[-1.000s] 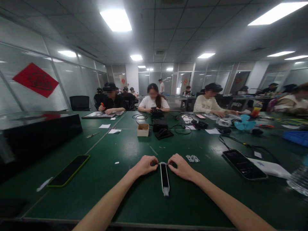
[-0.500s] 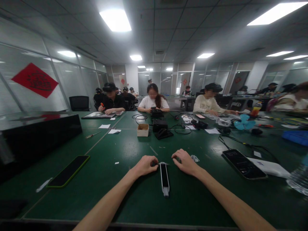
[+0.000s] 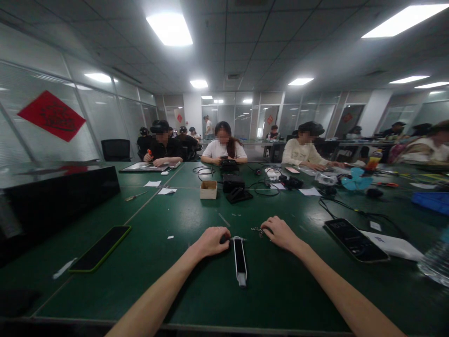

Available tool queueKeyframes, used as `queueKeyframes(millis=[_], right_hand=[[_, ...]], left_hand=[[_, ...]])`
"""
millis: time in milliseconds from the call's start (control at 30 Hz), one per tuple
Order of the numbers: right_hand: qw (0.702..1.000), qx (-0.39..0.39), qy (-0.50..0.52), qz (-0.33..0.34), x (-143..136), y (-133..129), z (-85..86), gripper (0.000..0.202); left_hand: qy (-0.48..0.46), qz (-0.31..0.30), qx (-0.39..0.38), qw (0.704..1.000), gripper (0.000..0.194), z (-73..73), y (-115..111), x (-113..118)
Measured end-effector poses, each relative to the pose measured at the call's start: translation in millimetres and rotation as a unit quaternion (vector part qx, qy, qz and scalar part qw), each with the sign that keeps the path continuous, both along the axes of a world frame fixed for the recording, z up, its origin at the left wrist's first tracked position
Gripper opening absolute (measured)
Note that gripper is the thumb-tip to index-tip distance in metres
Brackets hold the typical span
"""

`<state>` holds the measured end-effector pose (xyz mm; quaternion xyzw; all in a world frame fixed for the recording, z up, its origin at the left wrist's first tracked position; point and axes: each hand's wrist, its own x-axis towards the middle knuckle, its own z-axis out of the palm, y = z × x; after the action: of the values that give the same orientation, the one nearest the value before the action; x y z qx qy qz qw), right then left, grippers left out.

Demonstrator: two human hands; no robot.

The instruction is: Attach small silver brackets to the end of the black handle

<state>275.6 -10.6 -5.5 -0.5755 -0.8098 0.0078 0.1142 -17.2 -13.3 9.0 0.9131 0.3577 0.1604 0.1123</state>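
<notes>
My left hand [image 3: 213,242] rests on the green table with its fingers curled. A dark spot shows beneath the fingertips, and what they hold, if anything, is hidden. Right beside those fingers lies a long narrow tool [image 3: 240,260] with a black face, pale edges and a grey lower end. My right hand [image 3: 282,232] is off to the right of it, fingers bent down and drawn together. At its fingertips are small shiny metal pieces [image 3: 257,230], too small to name. Whether the fingers grip one of them is hard to see.
A green-edged phone [image 3: 100,249] lies at left, another phone [image 3: 356,239] at right beside a white packet [image 3: 394,245] and a clear bottle [image 3: 437,262]. Farther off stand a small box [image 3: 208,190], black devices with cables [image 3: 233,183] and a blue fan [image 3: 357,179]. Several people sit around.
My right hand has moved a little to the right, uncovering small metal pieces by its fingertips. A small silvery thing beside that hand is no longer visible. My left hand and the narrow tool stay put.
</notes>
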Motion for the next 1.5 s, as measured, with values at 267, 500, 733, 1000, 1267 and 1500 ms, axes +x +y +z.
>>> queueKeyframes(millis=[267, 500, 733, 1000, 1267, 1500], right_hand=[[0.999, -0.035, 0.003, -0.016, -2.7, 0.5, 0.3, 0.027], [0.999, -0.039, 0.014, -0.031, -5.1, -0.4, 1.6, 0.019], [0.999, -0.019, 0.031, -0.015, -1.4, -0.4, -1.0, 0.016], [0.998, -0.053, 0.012, -0.044, -0.7, 7.4, -7.4, 0.017], [0.998, -0.049, 0.033, -0.034, -2.8, 3.1, -5.0, 0.015], [0.998, 0.002, 0.06, 0.014, -5.5, -2.0, 0.6, 0.012]], left_hand=[[0.006, 0.001, -0.004, 1.0, 0.019, 0.5, -0.7, 0.5], [0.011, 0.004, -0.017, 1.0, 0.02, 2.8, -2.3, 0.3], [0.0, -0.003, -0.006, 1.0, 0.02, 0.3, -0.9, -0.1], [0.0, -0.008, 0.007, 1.0, 0.018, -2.9, 0.0, 1.4], [0.004, -0.009, 0.002, 1.0, 0.02, 1.5, -2.4, 0.7], [0.004, -0.011, 0.027, 1.0, 0.022, 4.4, -4.8, -1.0]])
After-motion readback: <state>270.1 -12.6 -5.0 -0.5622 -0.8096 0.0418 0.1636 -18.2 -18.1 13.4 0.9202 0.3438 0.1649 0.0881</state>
